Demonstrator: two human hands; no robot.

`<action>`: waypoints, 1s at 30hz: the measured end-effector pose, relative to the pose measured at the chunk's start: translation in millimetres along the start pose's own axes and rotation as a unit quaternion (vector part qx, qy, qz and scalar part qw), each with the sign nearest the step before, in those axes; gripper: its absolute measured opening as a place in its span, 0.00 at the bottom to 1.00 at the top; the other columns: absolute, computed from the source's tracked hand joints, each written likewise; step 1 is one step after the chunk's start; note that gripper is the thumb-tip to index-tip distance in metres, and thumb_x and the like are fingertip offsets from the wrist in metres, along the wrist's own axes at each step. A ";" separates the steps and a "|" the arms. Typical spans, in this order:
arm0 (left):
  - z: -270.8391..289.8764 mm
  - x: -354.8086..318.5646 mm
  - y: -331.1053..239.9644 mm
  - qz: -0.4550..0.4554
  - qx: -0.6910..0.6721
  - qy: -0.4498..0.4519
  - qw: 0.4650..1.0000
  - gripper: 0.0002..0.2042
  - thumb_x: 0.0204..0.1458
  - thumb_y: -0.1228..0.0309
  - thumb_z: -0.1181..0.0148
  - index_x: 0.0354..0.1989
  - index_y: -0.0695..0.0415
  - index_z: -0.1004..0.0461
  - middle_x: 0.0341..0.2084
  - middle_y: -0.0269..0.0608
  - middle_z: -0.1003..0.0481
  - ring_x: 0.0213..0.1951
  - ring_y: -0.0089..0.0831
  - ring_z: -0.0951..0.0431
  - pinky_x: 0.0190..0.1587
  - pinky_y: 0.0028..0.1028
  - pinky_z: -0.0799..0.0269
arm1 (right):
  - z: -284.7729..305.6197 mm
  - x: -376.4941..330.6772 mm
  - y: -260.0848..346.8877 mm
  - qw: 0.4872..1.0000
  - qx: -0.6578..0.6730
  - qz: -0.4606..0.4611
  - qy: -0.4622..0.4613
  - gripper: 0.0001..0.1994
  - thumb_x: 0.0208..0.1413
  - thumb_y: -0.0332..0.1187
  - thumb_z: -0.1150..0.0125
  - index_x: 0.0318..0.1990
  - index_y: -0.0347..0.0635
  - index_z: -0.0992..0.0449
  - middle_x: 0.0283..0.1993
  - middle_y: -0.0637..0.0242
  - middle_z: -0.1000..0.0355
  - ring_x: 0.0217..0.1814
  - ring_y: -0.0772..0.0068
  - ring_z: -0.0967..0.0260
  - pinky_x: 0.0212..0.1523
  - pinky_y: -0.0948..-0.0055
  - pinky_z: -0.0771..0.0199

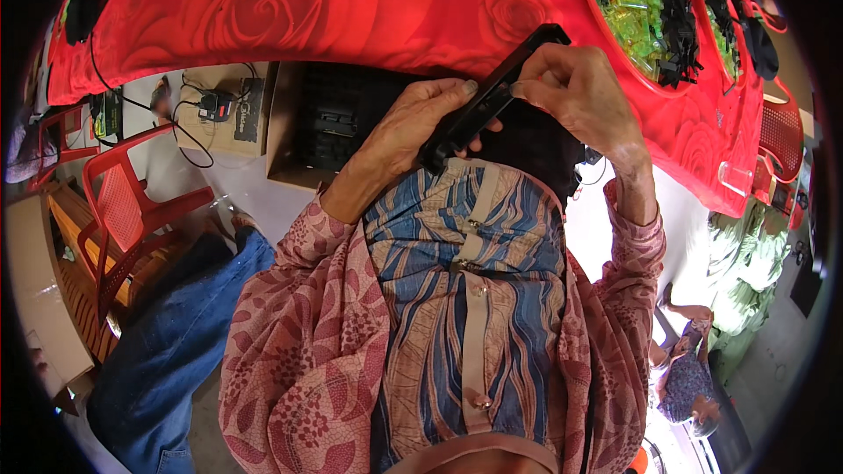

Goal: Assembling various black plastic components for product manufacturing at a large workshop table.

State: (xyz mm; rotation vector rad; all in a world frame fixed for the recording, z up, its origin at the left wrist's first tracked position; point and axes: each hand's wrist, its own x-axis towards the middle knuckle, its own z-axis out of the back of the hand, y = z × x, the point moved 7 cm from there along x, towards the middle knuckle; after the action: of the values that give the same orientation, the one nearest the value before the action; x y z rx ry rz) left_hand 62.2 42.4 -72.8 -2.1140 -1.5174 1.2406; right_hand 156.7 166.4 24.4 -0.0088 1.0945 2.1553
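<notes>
A long, narrow black plastic strip [490, 105] with a channel along it is held slantwise above my lap, close to the table's front edge. My left hand [413, 123] grips its lower half, thumb on top and fingertips showing beneath. At the upper half, my right hand [584, 92] is closed in a pinch, with thumb and fingertips against the strip's channel. Whatever small piece may be between those fingers is hidden.
A red rose-patterned cloth [369, 9] covers the table. On its right, a red-rimmed tray [608, 35] holds green-yellow clear pieces and black pieces. Below stands an open cardboard box [274, 158] with black parts. A red chair [123, 202] and a person in jeans [189, 333] are at left.
</notes>
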 end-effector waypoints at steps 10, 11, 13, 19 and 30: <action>-0.5 2.9 -1.4 -0.005 -0.003 0.006 1.000 0.16 0.66 0.63 0.56 0.45 0.66 0.27 0.33 0.52 0.20 0.22 0.25 0.23 0.23 0.20 0.26 | -6.8 -0.3 -4.4 0.988 0.148 -0.015 0.040 0.06 0.49 0.27 0.37 0.30 0.32 0.22 0.17 0.75 0.36 0.20 0.87 0.45 0.20 0.79 0.47; -1.1 3.1 -1.4 -0.006 -0.007 0.009 1.000 0.16 0.66 0.63 0.56 0.45 0.66 0.27 0.33 0.52 0.21 0.21 0.26 0.23 0.22 0.20 0.27 | -9.0 -0.4 -5.1 0.987 0.151 -0.020 0.049 0.06 0.49 0.27 0.37 0.30 0.33 0.22 0.18 0.76 0.36 0.20 0.87 0.45 0.20 0.79 0.47; -1.3 3.3 -1.2 -0.004 -0.007 0.007 1.000 0.16 0.66 0.64 0.56 0.45 0.66 0.27 0.33 0.52 0.21 0.21 0.26 0.23 0.22 0.20 0.27 | -11.0 -0.9 -5.1 0.986 0.154 -0.027 0.059 0.05 0.49 0.27 0.37 0.30 0.33 0.22 0.18 0.76 0.35 0.20 0.88 0.45 0.20 0.79 0.47; -0.2 2.4 -1.4 -0.011 -0.027 0.011 1.000 0.18 0.66 0.61 0.56 0.46 0.67 0.27 0.32 0.52 0.21 0.21 0.27 0.24 0.21 0.21 0.29 | 3.2 -5.7 2.2 0.980 0.194 -0.039 0.014 0.06 0.51 0.29 0.34 0.30 0.34 0.22 0.18 0.74 0.33 0.19 0.88 0.41 0.19 0.81 0.45; -7.1 -6.9 -14.7 -0.031 -0.043 0.018 0.998 0.23 0.67 0.56 0.61 0.48 0.67 0.28 0.31 0.50 0.22 0.21 0.27 0.26 0.21 0.20 0.31 | 20.8 -13.2 2.3 0.965 0.250 -0.049 -0.062 0.05 0.52 0.28 0.36 0.32 0.34 0.23 0.16 0.74 0.35 0.13 0.88 0.45 0.13 0.85 0.50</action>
State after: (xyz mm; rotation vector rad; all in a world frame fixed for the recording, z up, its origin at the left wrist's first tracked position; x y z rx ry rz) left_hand 57.4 44.4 -55.8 -2.1135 -1.6345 1.1283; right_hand 171.3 172.5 43.4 0.2919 1.4977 1.7174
